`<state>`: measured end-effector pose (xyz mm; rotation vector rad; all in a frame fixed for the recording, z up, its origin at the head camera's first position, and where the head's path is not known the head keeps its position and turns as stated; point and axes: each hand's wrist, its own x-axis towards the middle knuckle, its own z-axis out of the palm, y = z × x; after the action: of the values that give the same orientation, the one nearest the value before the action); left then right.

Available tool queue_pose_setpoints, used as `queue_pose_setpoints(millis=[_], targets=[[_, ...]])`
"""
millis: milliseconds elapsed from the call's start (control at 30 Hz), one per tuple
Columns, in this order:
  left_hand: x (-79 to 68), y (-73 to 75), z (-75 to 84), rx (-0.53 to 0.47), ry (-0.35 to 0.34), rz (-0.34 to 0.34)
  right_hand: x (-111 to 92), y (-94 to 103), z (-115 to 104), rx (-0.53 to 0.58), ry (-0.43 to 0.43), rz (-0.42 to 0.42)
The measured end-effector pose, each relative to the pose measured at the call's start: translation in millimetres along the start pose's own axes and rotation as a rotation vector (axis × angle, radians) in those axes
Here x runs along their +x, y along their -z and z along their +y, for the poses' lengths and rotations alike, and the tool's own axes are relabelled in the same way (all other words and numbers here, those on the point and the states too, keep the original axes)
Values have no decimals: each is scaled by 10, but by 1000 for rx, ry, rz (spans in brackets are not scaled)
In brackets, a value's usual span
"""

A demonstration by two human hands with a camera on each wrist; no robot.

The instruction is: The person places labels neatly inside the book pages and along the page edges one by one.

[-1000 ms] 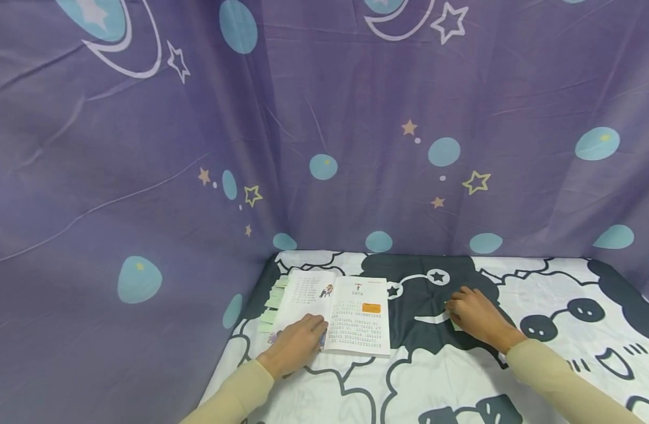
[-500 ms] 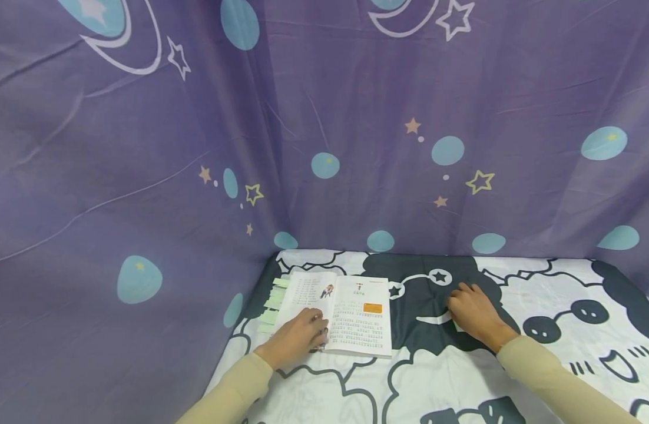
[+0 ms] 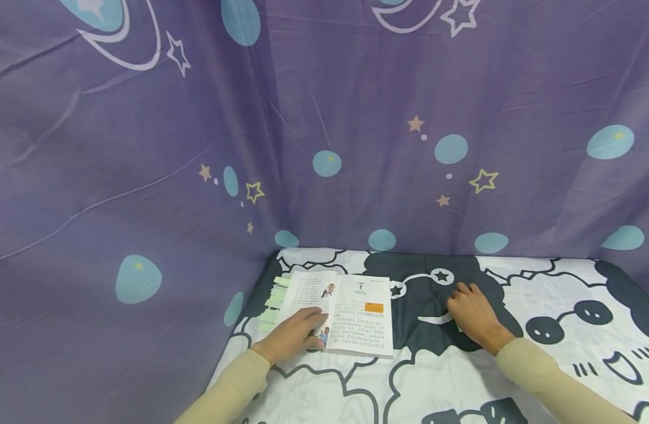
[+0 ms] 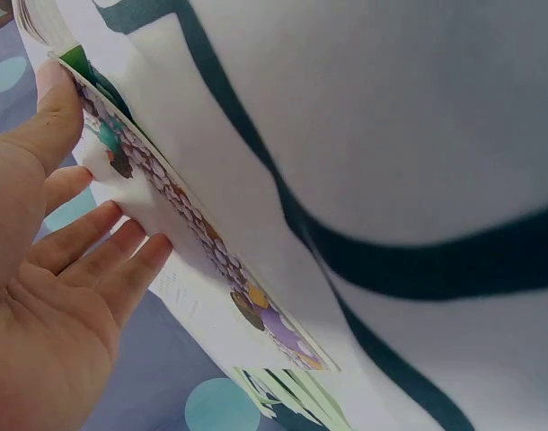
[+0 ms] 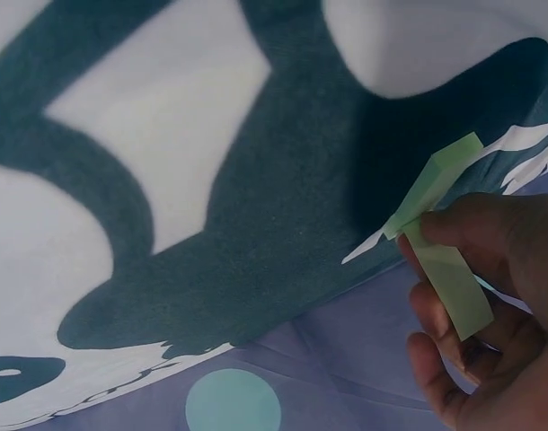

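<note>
An open book [image 3: 363, 318] lies on the patterned cloth, with pale green sticky tabs [image 3: 271, 305] sticking out past its left edge. My left hand [image 3: 292, 334] rests on the lower left page, its fingers loosely spread. In the left wrist view the left thumb [image 4: 60, 108] is at the book's bottom edge near the spine. Off to the right of the book, my right hand [image 3: 474, 315] is low over a dark patch of the cloth. It pinches a pale green sticky note [image 5: 452, 283] between thumb and fingers. A small green sticky-note pad [image 5: 436, 180] shows right at the thumb tip.
The white cloth [image 3: 324, 394] with black cartoon sheep covers the surface under both hands. A purple curtain [image 3: 367, 118] with stars, moons and teal spots hangs behind it and along the left side.
My left hand's fingers have slid slightly up the page and straightened, uncovering a picture at the bottom. The right hand stays nearly in place, its wrist shifted slightly left. The view has tilted slightly.
</note>
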<state>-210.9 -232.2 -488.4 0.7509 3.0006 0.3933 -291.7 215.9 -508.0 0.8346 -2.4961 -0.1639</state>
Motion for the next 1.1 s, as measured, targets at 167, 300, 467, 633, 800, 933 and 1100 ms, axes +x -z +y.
queue_pose_setpoints(millis=[167, 300, 467, 633, 800, 933, 1100], targets=[[18, 0, -4, -5, 9, -9, -1, 20, 10, -17, 25, 4], [27, 11, -2, -9, 14, -16, 17, 28, 61, 14, 26, 12], [38, 32, 6, -20, 28, -20, 48, 27, 138, 109, -17, -15], [57, 26, -1, -13, 24, -19, 45, 41, 156, 157, -32, -23], [46, 23, -4, -27, 19, -17, 34, 57, 129, 139, -18, -7], [37, 25, -5, -20, 9, -20, 32, 55, 122, 129, -13, -3], [32, 2, -17, 8, -2, -35, 29, 47, 149, 167, -33, -2]])
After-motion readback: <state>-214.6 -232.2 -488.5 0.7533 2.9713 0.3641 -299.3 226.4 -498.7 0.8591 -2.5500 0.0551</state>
